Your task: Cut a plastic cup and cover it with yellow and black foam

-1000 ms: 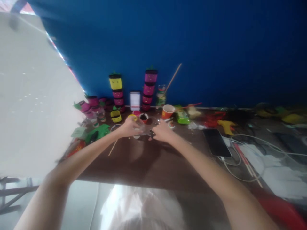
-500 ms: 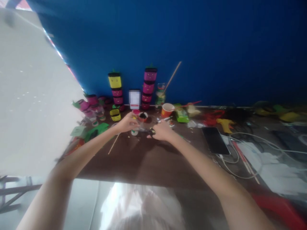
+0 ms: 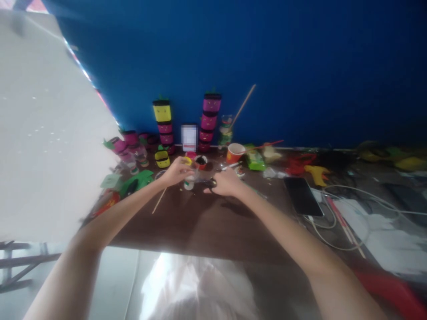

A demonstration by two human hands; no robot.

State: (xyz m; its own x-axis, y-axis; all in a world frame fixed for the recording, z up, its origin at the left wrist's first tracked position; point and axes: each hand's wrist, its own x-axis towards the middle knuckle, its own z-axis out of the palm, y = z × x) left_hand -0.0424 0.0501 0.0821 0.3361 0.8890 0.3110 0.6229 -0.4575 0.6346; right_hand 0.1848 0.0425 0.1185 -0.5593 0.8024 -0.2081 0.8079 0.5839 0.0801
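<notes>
Near the middle of the dark table, my left hand (image 3: 177,171) is closed at the upper part of a small clear plastic bottle (image 3: 188,184) with a white and green lower part. My right hand (image 3: 227,182) grips scissors (image 3: 212,182) by their dark handles. The blades point left toward the bottle; blur hides whether they touch it. Just behind the hands sit a small cup with dark contents (image 3: 200,162) and a yellow ring-like piece (image 3: 187,161). A thin wooden stick (image 3: 159,201) lies below my left wrist.
Two stacks of purple and yellow face-decorated containers (image 3: 162,111) stand against the blue wall, with a phone (image 3: 190,138) between them. Right of the hands are a red paper cup (image 3: 235,153), a dark tablet-like device (image 3: 303,197), a yellow glue gun (image 3: 316,175) and loose cables. Green sheets (image 3: 142,178) lie left.
The whole view has shifted slightly, so things appear a little further right. Both hands keep nearly the same pose around the bottle and scissors.
</notes>
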